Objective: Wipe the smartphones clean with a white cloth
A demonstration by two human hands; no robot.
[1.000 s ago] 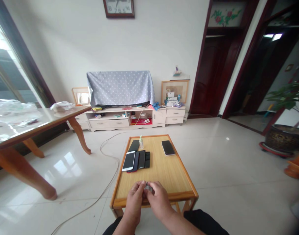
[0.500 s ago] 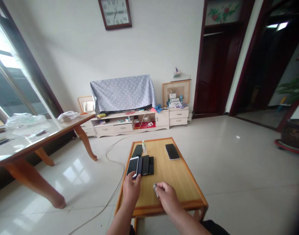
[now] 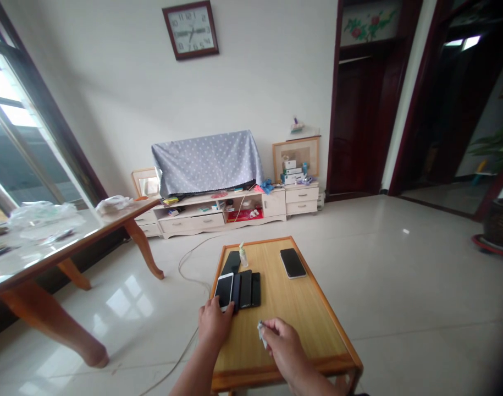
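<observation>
Low wooden surface (image 3: 313, 335) in the living room, with a few phones laid out on it. My left hand (image 3: 213, 325) sits at the bottom edge of a white-framed phone (image 3: 224, 291), fingers touching it, though I can't tell if it's actually gripping or just resting there. Next to that phone is a tight row of dark phones (image 3: 246, 289). The right hand (image 3: 286, 347) is pinching a small silvery scrap (image 3: 261, 333) near the front of the surface; too small to tell what it is, but it looks light and soft. The phone's probably light, slick and fragile glass, so I'd hold it by the edges.
</observation>
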